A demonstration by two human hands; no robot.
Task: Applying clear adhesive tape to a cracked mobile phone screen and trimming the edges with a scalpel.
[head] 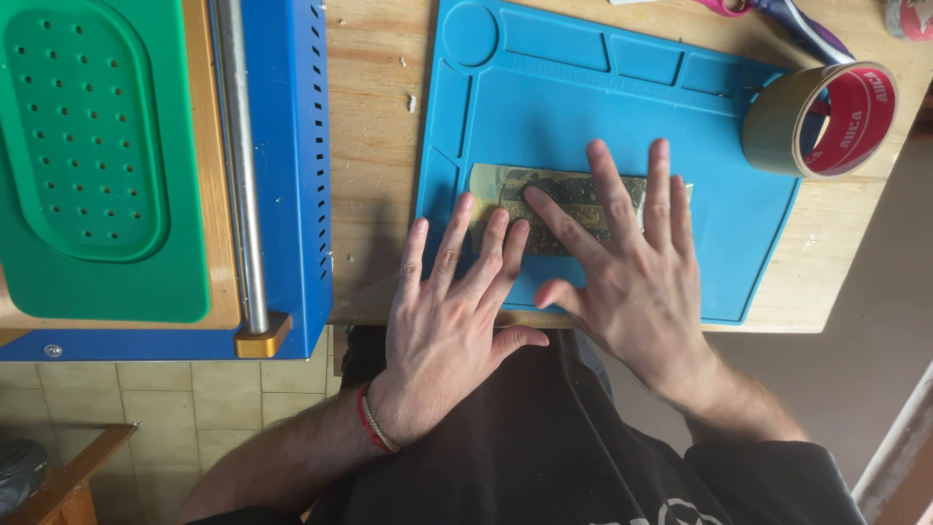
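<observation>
Both hands lie flat, fingers spread, gripping nothing: the left hand [449,311] and right hand [637,262] press a dark patterned strip [559,209], possibly a circuit board, near the blue mat's [544,107] front edge. A tape roll [821,119] overlaps its right edge.

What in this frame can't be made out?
Head view only:
- Flat patterned strip: its middle lies under both hands, left and right.
- Scissors: cut off by the top edge.
- Tape roll: far rim hidden by its own body.

Left hand [449,313] and right hand [637,272] — flat, fingers spread.
</observation>
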